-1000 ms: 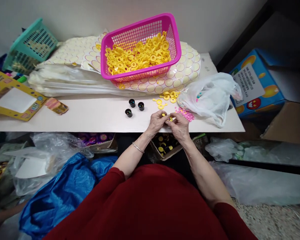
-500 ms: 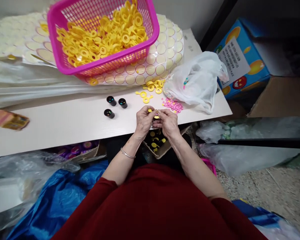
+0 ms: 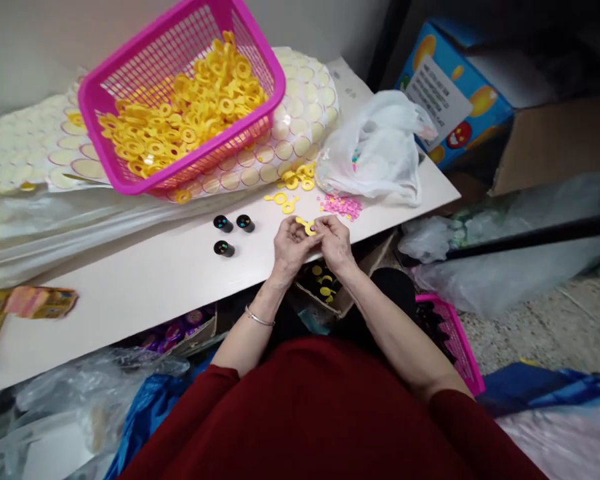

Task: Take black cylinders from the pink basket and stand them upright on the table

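My left hand (image 3: 289, 245) and my right hand (image 3: 336, 241) meet at the front edge of the table, both closed around a small yellow plastic ring piece (image 3: 309, 228) with a tab. Its tab points up and left, and a dark spot shows in the ring's middle. Just beyond the hands lie loose yellow ring pieces (image 3: 288, 206) and a scatter of small pink beads (image 3: 344, 206). Left of my hands stand three black cups; the nearest black cup (image 3: 224, 249) has small coloured bits inside.
A pink basket (image 3: 190, 175) full of yellow ring pieces rests on sheets of round stickers (image 3: 300, 143). A white plastic bag (image 3: 380, 150) is at the right. Below the table edge sits a cardboard box (image 3: 337, 303) with black-and-yellow pieces. A blue carton (image 3: 453, 100) stands far right.
The view has turned and shifted slightly. My hands have tilted the yellow ring piece so that more of it shows, and the left fingers have loosened a little.
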A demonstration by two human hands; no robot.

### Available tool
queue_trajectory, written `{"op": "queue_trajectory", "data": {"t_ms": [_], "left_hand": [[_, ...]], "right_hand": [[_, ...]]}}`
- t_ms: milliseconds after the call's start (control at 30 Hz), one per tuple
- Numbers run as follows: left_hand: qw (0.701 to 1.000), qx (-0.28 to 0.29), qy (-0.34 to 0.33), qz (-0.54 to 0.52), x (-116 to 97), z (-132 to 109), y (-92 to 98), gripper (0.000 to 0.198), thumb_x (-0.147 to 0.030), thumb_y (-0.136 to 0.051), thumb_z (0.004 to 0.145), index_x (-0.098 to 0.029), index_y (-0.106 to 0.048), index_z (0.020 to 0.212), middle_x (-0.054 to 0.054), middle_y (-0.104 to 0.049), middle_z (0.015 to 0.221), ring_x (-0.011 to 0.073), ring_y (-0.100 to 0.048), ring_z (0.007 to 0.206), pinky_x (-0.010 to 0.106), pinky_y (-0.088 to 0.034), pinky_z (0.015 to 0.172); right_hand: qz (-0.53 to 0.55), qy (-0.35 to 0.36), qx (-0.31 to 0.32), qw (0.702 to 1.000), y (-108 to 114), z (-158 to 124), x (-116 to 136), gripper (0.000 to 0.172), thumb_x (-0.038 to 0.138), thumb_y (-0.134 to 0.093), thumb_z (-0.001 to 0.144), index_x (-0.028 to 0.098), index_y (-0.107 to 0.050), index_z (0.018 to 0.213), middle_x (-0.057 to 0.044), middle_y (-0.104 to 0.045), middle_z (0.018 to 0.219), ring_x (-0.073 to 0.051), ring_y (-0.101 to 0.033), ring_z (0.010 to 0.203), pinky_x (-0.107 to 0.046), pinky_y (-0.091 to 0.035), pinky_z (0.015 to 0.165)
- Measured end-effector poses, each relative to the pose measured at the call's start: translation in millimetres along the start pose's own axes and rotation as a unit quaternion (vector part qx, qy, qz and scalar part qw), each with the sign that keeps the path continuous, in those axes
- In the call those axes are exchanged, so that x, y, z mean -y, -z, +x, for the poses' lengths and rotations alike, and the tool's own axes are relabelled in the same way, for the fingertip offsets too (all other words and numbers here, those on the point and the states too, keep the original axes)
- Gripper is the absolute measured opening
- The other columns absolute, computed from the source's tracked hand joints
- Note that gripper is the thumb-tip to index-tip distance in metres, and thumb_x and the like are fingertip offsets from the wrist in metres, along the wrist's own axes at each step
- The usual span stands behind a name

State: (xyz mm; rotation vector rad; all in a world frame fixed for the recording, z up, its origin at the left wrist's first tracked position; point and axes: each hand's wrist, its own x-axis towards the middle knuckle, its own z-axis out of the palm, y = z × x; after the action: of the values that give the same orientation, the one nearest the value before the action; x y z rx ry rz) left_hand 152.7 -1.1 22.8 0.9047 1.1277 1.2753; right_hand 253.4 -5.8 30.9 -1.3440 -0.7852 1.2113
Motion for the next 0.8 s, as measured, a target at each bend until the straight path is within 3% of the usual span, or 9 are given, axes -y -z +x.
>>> {"op": "queue_trajectory", "data": {"t_ms": [67,200,400,567,700,800], "left_hand": [[1.000,0.013,0.001,-0.016,-0.2,-6.5,0.5,0.073,-0.038,-0.099,0.036,-0.018,-0.061,0.094,-0.007,-0.058,0.071,0.0041,-0.051,0.060,0.019,-0.046,0.061],[1.000,0.030,-0.002,-0.003,-0.2,-35.4,-1.9,0.066,-0.036,-0.098,0.034,-0.015,-0.071,0.090,-0.005,-0.059,0.075,0.0069,-0.053,0.064,0.023,-0.046,0.063],[0.974,0.082,-0.143,0.155,10.4,-102.3,6.1,0.038,-0.044,-0.092,0.058,-0.019,-0.077,0.083,0.000,-0.063,0.079,0.0120,-0.053,0.070,0.026,-0.045,0.065],[0.932,0.187,-0.215,0.222,19.7,-140.0,19.2,0.047,-0.057,-0.087,0.066,-0.023,-0.079,0.097,0.007,-0.068,0.094,0.0224,-0.059,0.095,0.042,-0.051,0.090],[0.897,0.273,-0.239,0.251,10.8,-148.8,18.5,0.045,-0.055,-0.080,0.077,-0.024,-0.078,0.109,0.011,-0.068,0.102,0.0294,-0.055,0.114,0.050,-0.045,0.104],[0.879,0.294,-0.241,0.287,2.1,-151.1,17.8,0.042,-0.053,-0.078,0.079,-0.023,-0.077,0.109,0.012,-0.070,0.099,0.0323,-0.053,0.118,0.055,-0.041,0.110]], "right_hand": [[0.030,0.018,-0.003,0.999,1.5,-7.6,-3.8,0.025,0.046,-0.063,0.074,0.024,-0.052,0.079,0.002,-0.061,0.077,-0.015,-0.062,0.076,-0.028,-0.055,0.072],[0.111,-0.010,-0.001,0.994,11.4,-44.5,-2.8,0.033,0.050,-0.067,0.073,0.025,-0.048,0.085,0.002,-0.060,0.080,-0.016,-0.063,0.076,-0.030,-0.056,0.071],[0.114,-0.064,0.057,0.990,56.7,-119.9,-6.7,0.043,0.058,-0.075,0.073,0.026,-0.053,0.090,0.003,-0.062,0.081,-0.014,-0.060,0.064,-0.027,-0.054,0.056],[0.045,-0.148,0.101,0.983,92.5,-132.1,-7.5,0.057,0.076,-0.070,0.072,0.021,-0.055,0.069,0.002,-0.057,0.059,-0.012,-0.054,0.050,-0.023,-0.047,0.042],[0.092,-0.252,0.257,0.928,102.3,-118.7,2.3,0.051,0.062,-0.083,0.067,0.019,-0.056,0.070,0.003,-0.059,0.059,-0.011,-0.054,0.048,-0.023,-0.049,0.042],[0.131,-0.263,0.357,0.886,108.5,-114.6,8.3,0.050,0.051,-0.093,0.058,0.018,-0.059,0.076,0.003,-0.063,0.063,-0.012,-0.059,0.052,-0.027,-0.056,0.047]]}}
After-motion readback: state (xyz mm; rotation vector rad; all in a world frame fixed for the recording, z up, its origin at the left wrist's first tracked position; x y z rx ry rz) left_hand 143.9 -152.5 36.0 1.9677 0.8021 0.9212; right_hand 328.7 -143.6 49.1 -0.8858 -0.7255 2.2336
